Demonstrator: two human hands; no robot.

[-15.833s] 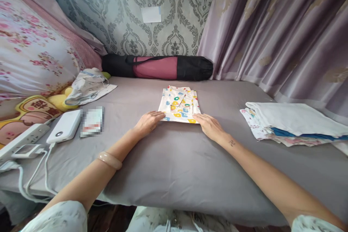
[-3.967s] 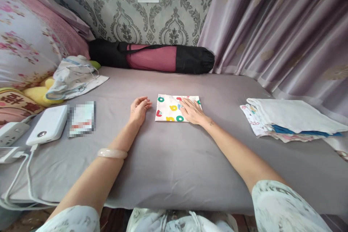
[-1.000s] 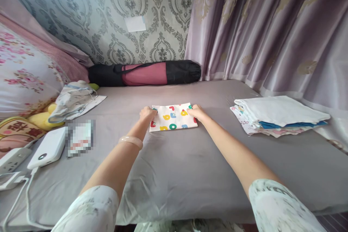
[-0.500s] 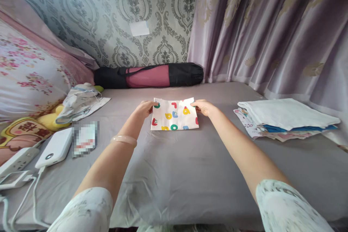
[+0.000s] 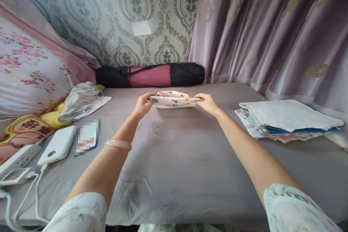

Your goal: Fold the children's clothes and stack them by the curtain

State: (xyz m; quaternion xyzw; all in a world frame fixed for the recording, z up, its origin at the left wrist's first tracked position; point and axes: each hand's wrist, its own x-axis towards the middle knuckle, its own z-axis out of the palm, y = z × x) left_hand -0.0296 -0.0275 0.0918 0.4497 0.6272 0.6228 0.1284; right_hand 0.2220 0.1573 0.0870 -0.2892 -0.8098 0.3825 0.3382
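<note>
A white cloth (image 5: 174,102) printed with colourful letters is stretched between my two hands over the grey sheet. Its near edge is taut, and a looser layer bulges up behind it. My left hand (image 5: 145,103) pinches the left corner between thumb and fingers. At the opposite corner my right hand (image 5: 207,103) holds it in the same kind of pinch. A pale bangle (image 5: 117,145) circles my left forearm. Whether the cloth's underside touches the sheet I cannot tell.
A stack of folded cloths (image 5: 290,116) lies at the right. On the left are a power bank (image 5: 56,145), a power strip (image 5: 20,159), cables, a blurred-out flat item (image 5: 86,137), plush toys and a crumpled cloth (image 5: 81,101). A black and pink rolled bag (image 5: 149,75) lies along the wall.
The cloth has gone from lying flat, print showing, to being raised at its near edge and tipped away, so a back layer now shows. Both hands have moved slightly farther off.
</note>
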